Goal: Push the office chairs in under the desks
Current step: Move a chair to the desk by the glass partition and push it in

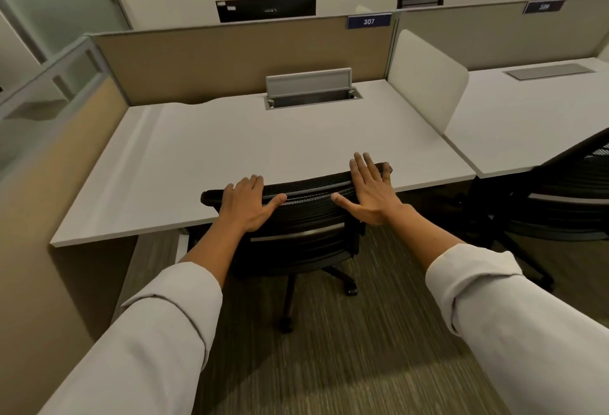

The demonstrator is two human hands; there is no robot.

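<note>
A black mesh office chair (306, 233) stands at the front edge of a white desk (230, 151), its backrest top touching the desk edge and its seat hidden beneath. My left hand (248, 205) curls over the left end of the backrest top. My right hand (370, 192) lies flat with fingers spread on the right end of the backrest top. A second black chair (566, 197) sits at the right, angled at the neighbouring desk (527, 118).
A tan partition panel (230, 58) labelled 307 backs the desk, with an open cable tray (309, 91) in the desktop. A white divider (425, 81) separates the two desks. A tan side panel (49, 216) closes the left. Striped carpet (329, 348) covers the floor.
</note>
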